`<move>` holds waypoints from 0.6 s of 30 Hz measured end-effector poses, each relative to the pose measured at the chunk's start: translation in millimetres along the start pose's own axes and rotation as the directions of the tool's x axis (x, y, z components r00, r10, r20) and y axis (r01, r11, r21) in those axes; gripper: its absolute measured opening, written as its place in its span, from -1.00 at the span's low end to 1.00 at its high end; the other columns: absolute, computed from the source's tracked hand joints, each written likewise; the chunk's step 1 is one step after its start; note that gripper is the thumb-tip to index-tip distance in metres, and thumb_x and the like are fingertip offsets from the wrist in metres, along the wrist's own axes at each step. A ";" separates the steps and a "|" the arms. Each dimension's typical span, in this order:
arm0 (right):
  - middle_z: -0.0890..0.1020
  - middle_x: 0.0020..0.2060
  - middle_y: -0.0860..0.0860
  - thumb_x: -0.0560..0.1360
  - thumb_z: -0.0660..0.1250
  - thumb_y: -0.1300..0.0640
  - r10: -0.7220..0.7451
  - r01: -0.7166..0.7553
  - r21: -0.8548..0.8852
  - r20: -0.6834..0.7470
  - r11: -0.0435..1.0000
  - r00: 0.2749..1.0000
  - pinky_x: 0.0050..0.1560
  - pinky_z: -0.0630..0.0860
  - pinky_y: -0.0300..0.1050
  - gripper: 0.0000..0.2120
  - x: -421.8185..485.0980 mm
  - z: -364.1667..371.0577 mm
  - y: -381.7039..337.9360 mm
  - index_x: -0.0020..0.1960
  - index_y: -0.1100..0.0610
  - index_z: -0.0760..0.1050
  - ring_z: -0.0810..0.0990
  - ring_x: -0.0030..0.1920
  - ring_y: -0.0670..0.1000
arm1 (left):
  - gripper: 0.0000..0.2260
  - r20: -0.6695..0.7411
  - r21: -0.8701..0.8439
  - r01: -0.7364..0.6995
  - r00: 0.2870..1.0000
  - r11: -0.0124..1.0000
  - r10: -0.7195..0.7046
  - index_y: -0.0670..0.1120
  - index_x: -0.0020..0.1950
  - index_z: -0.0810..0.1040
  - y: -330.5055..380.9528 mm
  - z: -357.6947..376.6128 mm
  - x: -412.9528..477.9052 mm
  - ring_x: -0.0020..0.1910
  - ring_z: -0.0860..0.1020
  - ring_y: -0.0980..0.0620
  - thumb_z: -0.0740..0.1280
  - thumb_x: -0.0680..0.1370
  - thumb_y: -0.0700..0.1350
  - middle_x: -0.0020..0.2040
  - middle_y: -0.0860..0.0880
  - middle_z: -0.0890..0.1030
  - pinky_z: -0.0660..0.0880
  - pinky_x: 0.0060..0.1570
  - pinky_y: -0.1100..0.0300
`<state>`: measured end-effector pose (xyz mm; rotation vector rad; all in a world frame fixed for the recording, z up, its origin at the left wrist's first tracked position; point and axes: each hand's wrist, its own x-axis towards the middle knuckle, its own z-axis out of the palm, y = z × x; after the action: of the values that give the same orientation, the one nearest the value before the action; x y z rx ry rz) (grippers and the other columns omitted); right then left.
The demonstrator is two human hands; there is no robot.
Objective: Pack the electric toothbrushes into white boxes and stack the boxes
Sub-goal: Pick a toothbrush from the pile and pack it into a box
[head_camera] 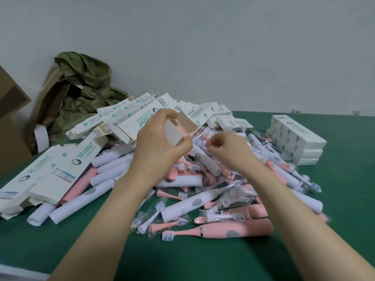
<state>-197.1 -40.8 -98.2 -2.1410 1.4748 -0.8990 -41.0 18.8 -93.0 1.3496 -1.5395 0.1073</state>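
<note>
My left hand [160,142] grips a white box [175,132] with its end flap open, held above a heap of pink and white electric toothbrushes [203,191]. Something pink shows inside the open end. My right hand [227,149] is just right of the box, fingers curled, pinching what looks like a clear wrapped brush head; motion blur hides the detail. A pink toothbrush [223,230] lies at the front of the heap. Three closed white boxes [298,138] form a stack at the right.
Flat unfolded white cartons [50,175] lie at the left and behind the heap [129,116]. An olive-green bag [87,84] and brown cardboard boxes [12,110] stand at the back left by the wall. The green table [203,260] reaches the front edge.
</note>
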 end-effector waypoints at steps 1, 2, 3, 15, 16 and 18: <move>0.63 -0.25 0.01 0.48 0.24 0.26 0.028 -0.008 -0.154 0.132 0.988 0.991 -0.24 0.50 -0.21 -0.84 -1.6 9.3 3.7 -0.14 0.14 0.60 0.60 -0.20 0.03 | -0.63 -0.003 -0.002 0.001 1.000 1.000 -0.001 -0.03 0.15 0.48 0.4 -0.2 -0.6 -0.05 0.39 0.25 0.46 0.38 -0.11 0.03 0.10 0.55 0.21 -0.06 0.61; 0.63 -0.25 0.05 0.46 0.23 0.27 0.054 0.008 -0.281 0.211 0.960 0.976 -0.24 0.51 -0.17 -0.84 -4.3 18.8 5.5 -0.16 0.14 0.58 0.59 -0.21 0.08 | -0.62 -0.005 -0.005 0.000 1.000 1.000 0.000 -0.02 0.15 0.48 1.0 -0.2 -1.1 -0.06 0.39 0.25 0.46 0.38 -0.11 0.01 0.11 0.54 0.21 -0.07 0.61; 0.61 -0.22 0.09 0.45 0.23 0.28 0.067 0.029 -0.396 0.228 0.918 0.971 -0.24 0.48 -0.14 -0.87 -7.0 27.3 6.2 -0.18 0.15 0.53 0.56 -0.20 0.12 | -0.61 -0.006 -0.011 0.002 1.000 1.000 -0.002 -0.01 0.16 0.47 1.6 0.4 -1.7 -0.08 0.39 0.25 0.47 0.37 -0.11 -0.02 0.13 0.54 0.22 -0.09 0.61; 0.55 -0.04 0.06 0.48 0.24 0.30 0.051 -0.003 -0.592 0.064 0.806 0.997 -0.21 0.32 -0.15 -0.88 -8.9 37.2 3.7 -0.02 0.16 0.46 0.54 0.09 0.14 | -0.57 -0.005 0.027 -0.008 1.000 1.000 0.009 -0.10 0.12 0.50 0.3 16.2 -5.4 -0.11 0.36 0.22 0.53 0.30 -0.11 -0.05 0.04 0.53 0.24 -0.10 0.57; 0.53 -0.16 0.04 0.49 0.26 0.26 0.068 -0.039 -0.551 0.032 0.833 0.997 -0.29 0.30 -0.19 -0.94 -8.4 32.0 4.4 -0.15 0.16 0.40 0.55 0.01 0.14 | -0.56 0.015 0.034 -0.023 1.000 0.999 0.023 -0.12 0.13 0.52 1.0 18.3 -6.0 -0.09 0.39 0.18 0.53 0.31 -0.12 -0.03 0.02 0.55 0.25 -0.10 0.52; 0.38 -0.39 0.01 0.52 0.27 0.13 0.123 -0.110 -0.433 0.003 0.895 0.992 -0.45 0.18 -0.19 -0.69 -4.8 22.1 7.0 -0.34 0.12 0.24 0.47 -0.25 0.10 | -0.53 0.055 0.049 -0.047 0.997 0.998 0.045 -0.17 0.18 0.54 0.6 22.2 -6.6 0.00 0.49 0.03 0.53 0.31 -0.13 0.05 -0.06 0.60 0.31 -0.03 0.38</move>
<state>-187.6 -39.9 -119.8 -2.3172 1.9088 -0.5247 -56.2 9.2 -107.6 1.3666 -1.6235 0.1398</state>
